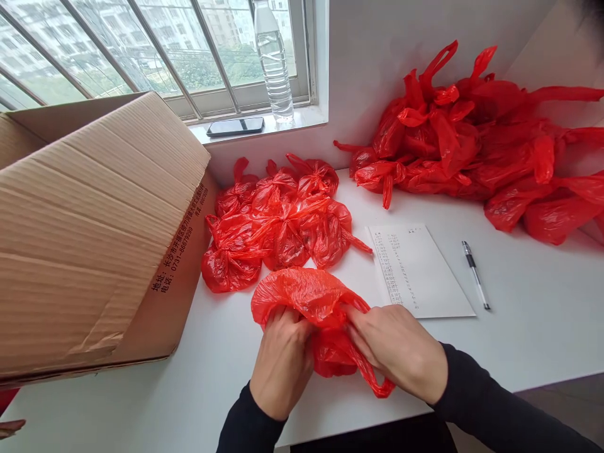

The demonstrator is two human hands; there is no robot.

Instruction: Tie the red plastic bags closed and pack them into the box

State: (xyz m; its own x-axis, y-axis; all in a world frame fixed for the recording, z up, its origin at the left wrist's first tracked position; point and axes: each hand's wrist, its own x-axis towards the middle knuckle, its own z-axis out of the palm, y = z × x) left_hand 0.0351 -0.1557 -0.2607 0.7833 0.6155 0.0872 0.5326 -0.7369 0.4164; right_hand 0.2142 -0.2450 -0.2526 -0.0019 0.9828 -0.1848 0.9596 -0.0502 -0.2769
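Observation:
A red plastic bag lies loosely bunched near the front edge of the white table, its handle loop hanging toward the right front. My left hand is at the bag's left side, fingers curled and partly hidden inside its folds. On the right side my right hand reaches into the bag's opening, with its fingertips covered by red plastic. What lies inside the bag is hidden. Just behind it sit several knotted red bags in a cluster, close to the bag between my hands.
A large open cardboard box stands at left. Written paper and a pen lie at right, before a pile of red bags. A phone and water bottle rest on the windowsill.

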